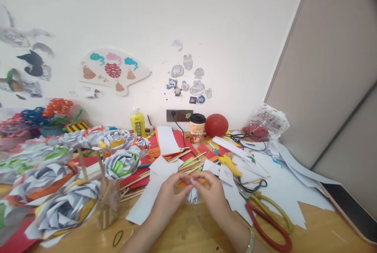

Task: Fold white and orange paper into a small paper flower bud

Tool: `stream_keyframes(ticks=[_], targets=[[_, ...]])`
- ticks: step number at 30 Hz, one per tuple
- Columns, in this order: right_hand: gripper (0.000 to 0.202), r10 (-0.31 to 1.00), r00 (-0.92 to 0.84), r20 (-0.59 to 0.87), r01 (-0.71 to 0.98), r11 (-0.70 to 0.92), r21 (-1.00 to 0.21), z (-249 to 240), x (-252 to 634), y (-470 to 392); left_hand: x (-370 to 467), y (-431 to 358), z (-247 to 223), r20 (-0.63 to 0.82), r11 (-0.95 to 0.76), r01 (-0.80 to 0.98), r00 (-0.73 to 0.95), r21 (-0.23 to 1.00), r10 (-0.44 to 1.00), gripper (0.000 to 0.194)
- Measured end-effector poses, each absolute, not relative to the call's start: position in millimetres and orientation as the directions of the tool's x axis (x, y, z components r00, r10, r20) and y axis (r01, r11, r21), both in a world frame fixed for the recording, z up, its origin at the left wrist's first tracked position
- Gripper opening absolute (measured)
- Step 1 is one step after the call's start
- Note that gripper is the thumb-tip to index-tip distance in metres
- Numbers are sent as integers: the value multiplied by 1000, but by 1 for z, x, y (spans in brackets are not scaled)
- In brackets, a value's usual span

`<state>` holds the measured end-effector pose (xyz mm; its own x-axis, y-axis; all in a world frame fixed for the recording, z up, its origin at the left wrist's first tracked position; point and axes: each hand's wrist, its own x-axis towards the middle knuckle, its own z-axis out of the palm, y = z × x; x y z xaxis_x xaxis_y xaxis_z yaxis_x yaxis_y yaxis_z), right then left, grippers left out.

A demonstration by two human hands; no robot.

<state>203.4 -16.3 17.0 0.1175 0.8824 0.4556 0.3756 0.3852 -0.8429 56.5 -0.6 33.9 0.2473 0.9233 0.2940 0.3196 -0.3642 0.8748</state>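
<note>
While the left grip [171, 192] and the right grip [211, 190] are hovering close together over the table [182, 234], both are pinching what seems to be a small folded white paper [193, 196], partly hidden. Wooden sticks [193, 164] are lying just beyond, and scissors [251, 207] are resting to the right.

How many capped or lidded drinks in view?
2: the yellow bottle, left of the socket, and the black-lidded cup, beside the red balloon. Others may be hidden behind the paper flowers.
</note>
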Motion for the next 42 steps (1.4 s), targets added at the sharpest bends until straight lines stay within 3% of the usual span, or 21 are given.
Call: stream_keyframes(ticks=[5,8,12,15,27,29,31,36,42], targets=[[12,951,-15,309,240,303,-922,14,206,-13,55,5,30,256,-333,279,278,901,926,23],[14,942,-47,333,216,335,-917,15,206,-15,53,10,23,182,-252,219,296,943,938,26],[18,788,-175,590,413,603,-683,23,207,-21,51,14,19,155,-207,138,317,968,936,30],[18,676,-302,673,478,718,-506,29,208,-23,52,12,23,193,-241,143,284,960,939,30],[20,578,-416,702,448,802,-395,30,209,-26,51,11,22,201,-229,153,180,961,963,29],[19,598,-408,690,425,793,-436,29,209,-25,51,11,24,207,-240,157,201,958,957,28],[19,675,-325,662,399,733,-551,26,208,-23,52,9,27,224,-267,161,244,950,944,26],[13,911,-40,411,319,402,-858,19,207,-16,56,3,31,228,-286,222,253,932,940,20],[10,961,24,275,228,263,-937,11,206,-10,60,1,27,217,-257,341,151,904,964,16]])
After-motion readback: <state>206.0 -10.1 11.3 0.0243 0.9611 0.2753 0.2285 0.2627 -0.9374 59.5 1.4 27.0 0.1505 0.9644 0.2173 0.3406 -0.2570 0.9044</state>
